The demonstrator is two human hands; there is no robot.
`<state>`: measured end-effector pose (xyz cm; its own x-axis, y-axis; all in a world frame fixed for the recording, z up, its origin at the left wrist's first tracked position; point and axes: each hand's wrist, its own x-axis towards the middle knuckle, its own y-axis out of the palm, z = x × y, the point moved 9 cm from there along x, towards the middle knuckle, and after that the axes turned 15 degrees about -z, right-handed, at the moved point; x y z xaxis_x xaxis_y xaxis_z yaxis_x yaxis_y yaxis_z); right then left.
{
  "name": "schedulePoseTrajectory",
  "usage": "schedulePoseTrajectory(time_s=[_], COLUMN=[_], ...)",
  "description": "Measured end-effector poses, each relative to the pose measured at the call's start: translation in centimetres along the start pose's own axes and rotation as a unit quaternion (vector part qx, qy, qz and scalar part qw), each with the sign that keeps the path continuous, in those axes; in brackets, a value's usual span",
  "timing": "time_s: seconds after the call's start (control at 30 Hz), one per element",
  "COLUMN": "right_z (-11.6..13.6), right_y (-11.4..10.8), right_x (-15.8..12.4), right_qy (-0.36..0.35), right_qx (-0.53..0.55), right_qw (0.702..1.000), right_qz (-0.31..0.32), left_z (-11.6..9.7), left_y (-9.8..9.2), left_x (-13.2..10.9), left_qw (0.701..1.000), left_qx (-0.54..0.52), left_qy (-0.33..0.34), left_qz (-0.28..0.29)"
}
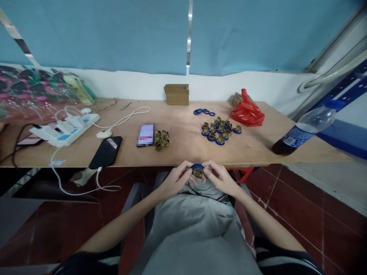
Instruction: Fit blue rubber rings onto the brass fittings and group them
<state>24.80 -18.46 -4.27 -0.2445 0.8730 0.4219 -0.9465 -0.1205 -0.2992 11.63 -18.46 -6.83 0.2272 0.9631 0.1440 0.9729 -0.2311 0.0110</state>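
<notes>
Between both hands, just off the table's front edge, is a round brass-coloured metal piece [197, 173] with a blue ring [197, 166] around its upper edge. My left hand [179, 177] pinches its left side, and my right hand [216, 175] pinches the right side. Several like pieces with blue rings [220, 130] lie in a pile on the table, ahead and to the right. A smaller cluster of brass pieces without blue rings [162, 140] sits to the left, beside a lit phone [146, 134]. Loose blue rings [204, 112] lie behind the pile.
The wooden table [183, 152] also bears a red plastic bag [247, 110], a small cardboard box [177, 94] and a leaning cola bottle [306, 128]. At left are a white power strip [70, 130] with cables, a dark phone [106, 152] at the edge, and several clear bottles [37, 95].
</notes>
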Motion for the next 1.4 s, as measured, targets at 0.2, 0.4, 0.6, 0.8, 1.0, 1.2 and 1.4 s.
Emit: schedulePoseTrajectory(time_s=[0.2,0.4,0.6,0.8,1.0,1.2,1.4], right_z=[-0.8,0.0,1.3,2.3,3.7,4.8,5.0], right_y=[-0.3,-0.4,-0.3,0.1,0.6,1.1,1.0], right_x=[0.7,0.9,0.2,-1.0,-2.3,-3.4,-3.8], right_qy=[-0.005,-0.053,-0.104,-0.128,-0.171,-0.211,-0.217], right_qx=[-0.011,-0.06,-0.087,-0.102,-0.13,-0.179,-0.167], right_qw=[1.0,0.996,0.99,0.986,0.976,0.961,0.961], right_qz=[-0.005,-0.029,-0.044,-0.04,-0.038,-0.027,-0.043], left_z=[-0.1,0.3,-0.2,-1.7,-1.8,-1.4,-1.4], left_y=[-0.8,-0.8,-0.5,-0.4,-0.3,-0.3,0.1], left_x=[1.2,1.2,0.3,-1.3,-2.6,-3.6,-3.9], left_qw=[0.998,0.998,0.997,0.995,0.995,0.995,0.995], left_qx=[0.056,0.041,0.03,0.022,0.019,-0.014,-0.026], left_qy=[0.027,0.042,0.06,0.086,0.084,0.045,0.041], left_qz=[-0.028,-0.031,-0.036,-0.042,-0.055,-0.084,-0.081])
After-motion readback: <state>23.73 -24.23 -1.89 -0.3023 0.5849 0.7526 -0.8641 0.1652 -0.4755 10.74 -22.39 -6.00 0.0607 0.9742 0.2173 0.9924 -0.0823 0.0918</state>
